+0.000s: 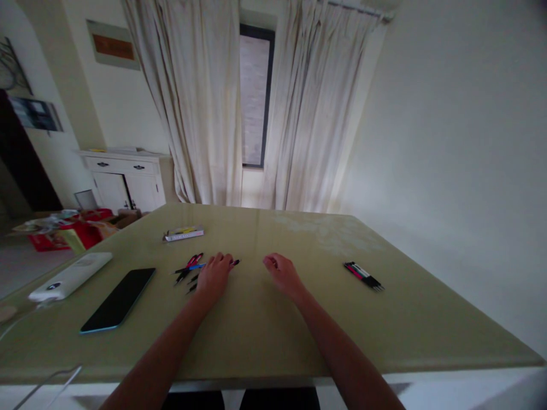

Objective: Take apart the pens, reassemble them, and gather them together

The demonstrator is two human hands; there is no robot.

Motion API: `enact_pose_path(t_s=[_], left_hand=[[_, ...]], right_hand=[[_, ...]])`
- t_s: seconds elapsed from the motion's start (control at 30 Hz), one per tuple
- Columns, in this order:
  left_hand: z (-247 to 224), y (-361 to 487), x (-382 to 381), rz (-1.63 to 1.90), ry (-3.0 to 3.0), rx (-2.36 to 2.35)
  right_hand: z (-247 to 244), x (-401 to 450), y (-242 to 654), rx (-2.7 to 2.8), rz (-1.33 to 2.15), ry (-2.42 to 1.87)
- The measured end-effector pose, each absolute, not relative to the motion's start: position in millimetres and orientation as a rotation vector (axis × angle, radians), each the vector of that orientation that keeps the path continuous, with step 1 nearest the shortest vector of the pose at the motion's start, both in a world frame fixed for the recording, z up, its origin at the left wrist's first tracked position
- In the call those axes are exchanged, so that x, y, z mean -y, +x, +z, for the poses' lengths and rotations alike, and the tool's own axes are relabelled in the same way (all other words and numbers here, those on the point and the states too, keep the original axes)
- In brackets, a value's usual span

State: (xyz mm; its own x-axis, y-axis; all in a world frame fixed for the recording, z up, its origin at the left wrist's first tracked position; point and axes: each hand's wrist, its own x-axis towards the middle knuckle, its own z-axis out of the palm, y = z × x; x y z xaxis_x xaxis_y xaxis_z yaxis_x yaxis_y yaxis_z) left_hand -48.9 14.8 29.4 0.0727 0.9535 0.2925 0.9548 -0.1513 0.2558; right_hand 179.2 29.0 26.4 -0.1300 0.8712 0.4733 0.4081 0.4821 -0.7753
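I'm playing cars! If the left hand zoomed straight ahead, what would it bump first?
Apart from the pen at its fingers, the left hand looks free across the table to the far edge. Beyond, maybe the curtains; depth is unclear.

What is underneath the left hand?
The left hand rests over part of the loose pile of pens. Several pens stick out on its left, and one dark tip shows past its right side. How many pens lie beneath the palm cannot be seen.
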Motion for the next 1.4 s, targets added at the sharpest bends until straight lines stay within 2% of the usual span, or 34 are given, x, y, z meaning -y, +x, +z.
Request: enact_pose_path(t_s=[0.13, 0.27, 0.4, 1.0, 1.1, 1.2, 1.3, 1.4], left_hand=[[28, -6, -14, -1.070, -2.577, 1.866], [14, 1, -11, -1.361, -2.668, 1.727], [10, -11, -5, -1.402, -2.767, 1.697], [10, -12, -1, -1.417, -2.637, 1.795], [6, -13, -4, -1.407, -2.637, 1.811], [2, -14, -7, -1.390, -2.643, 1.831], [-1, -14, -8, -1.382, -2.675, 1.816], [-1, -12, -7, -1.363, -2.702, 1.784]], right_hand=[[6, -38, 144, 1.394, 0.977, -1.003], [2, -34, 168, 1.191, 0.988, -0.952], [5, -28, 189, 1.098, 0.973, -1.009], [-2, -32, 178, 1.248, 1.009, -0.941], [-2, -38, 185, 1.195, 0.821, -1.047], [6, -47, 217, 1.096, 0.456, -1.305], [16, -49, 275, 1.110, 0.051, -1.757], [20, -39, 348, 1.415, -0.279, -2.063]])
